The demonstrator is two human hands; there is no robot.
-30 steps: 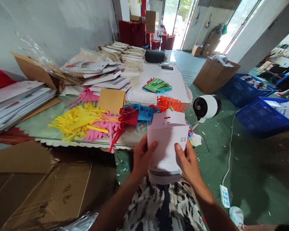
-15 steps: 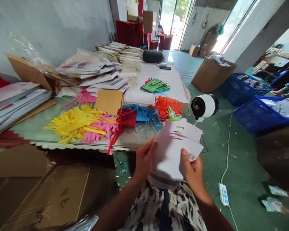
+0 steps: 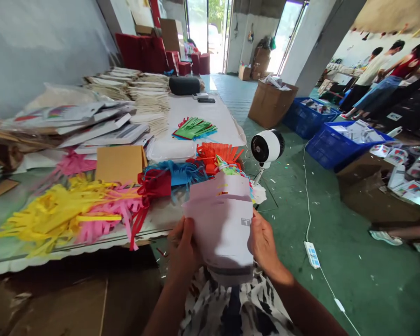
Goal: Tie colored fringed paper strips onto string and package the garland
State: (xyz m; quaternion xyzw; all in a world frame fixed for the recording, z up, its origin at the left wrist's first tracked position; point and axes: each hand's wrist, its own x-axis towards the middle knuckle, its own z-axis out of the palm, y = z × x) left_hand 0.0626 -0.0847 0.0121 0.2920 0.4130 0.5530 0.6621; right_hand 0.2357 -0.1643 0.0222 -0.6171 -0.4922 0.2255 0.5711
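Note:
A stack of white cards (image 3: 222, 228) with a hang-hole slot near the top and a small grey mark at the right is held over my lap. My left hand (image 3: 186, 242) grips its left edge, thumb on the front. At the right edge, my right hand (image 3: 264, 240) has its fingers closed round the stack. Just beyond lie fringed strips in red (image 3: 157, 183), blue (image 3: 184, 172) and orange (image 3: 220, 154) on the table. Farther left are yellow fringed strips (image 3: 56, 212) and pink fringed strips (image 3: 108, 217).
A white and black fan (image 3: 268, 145) stands right of the table. Blue crates (image 3: 336, 151) and a cardboard box (image 3: 271, 105) sit on the green floor, with a power strip (image 3: 312, 255) nearer. Green fringed strips (image 3: 196, 128) lie farther up the table. Several people stand at the far right.
My view has swung to the right, bringing co-workers into sight. The card stack is now more upright and squared, and my right thumb has moved from its face to its right edge.

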